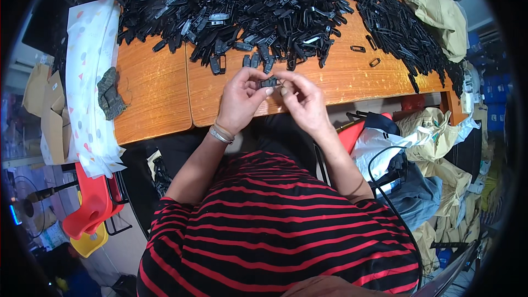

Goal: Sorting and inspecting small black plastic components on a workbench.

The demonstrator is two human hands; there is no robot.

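Note:
Above the table's front edge, my left hand [242, 99] pinches a small black plastic key fob shell [268, 82] between thumb and fingers. My right hand [304, 102] meets it from the other side. Its index finger reaches the shell's end, and its thumb and fingers are closed on something thin that is too small to make out. Just beyond my hands lie several loose black key fob shells [254, 60], at the near edge of a large heap of the same kind [236, 11].
A second heap of slim black frames [401, 27] covers the table's right side, with loose black frames [358, 49] beside it. White patterned sheeting [91, 77] and a dark cloth [110, 94] lie at left. A red chair [93, 203] and bags [426, 132] flank me.

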